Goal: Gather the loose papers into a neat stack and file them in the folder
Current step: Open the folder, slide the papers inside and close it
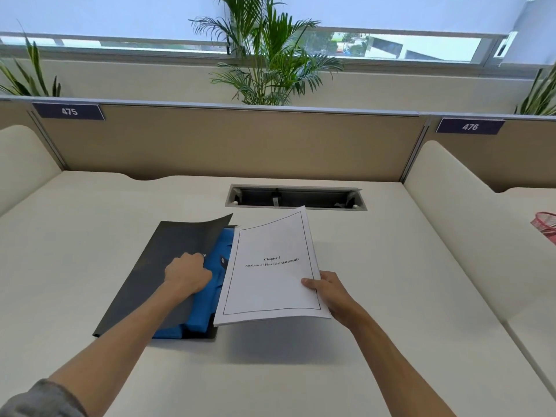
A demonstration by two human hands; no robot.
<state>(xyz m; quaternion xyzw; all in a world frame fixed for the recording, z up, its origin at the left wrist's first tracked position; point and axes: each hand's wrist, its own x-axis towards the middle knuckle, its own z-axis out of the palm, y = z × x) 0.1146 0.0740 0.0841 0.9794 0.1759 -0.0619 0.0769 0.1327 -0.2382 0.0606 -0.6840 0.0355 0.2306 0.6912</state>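
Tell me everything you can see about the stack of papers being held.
The stack of papers is white, several sheets thick, its edges squared. The top page has a thin black border and centred print reading "Chapter 5, Analysis of Financial statements". The right hand grips its lower right edge, thumb on top, holding it tilted above the desk, where it casts a shadow. Its left edge overlaps the open folder, beside the blue inner pockets.

Bright, even daylight comes through the window [391,46] at the top, softened by a lowered blind [120,13]. The lifted papers [270,266] cast a soft shadow on the bench [391,266]. Wide-angle distortion bends the partition [210,139] and the edges; the focus is slightly soft throughout.
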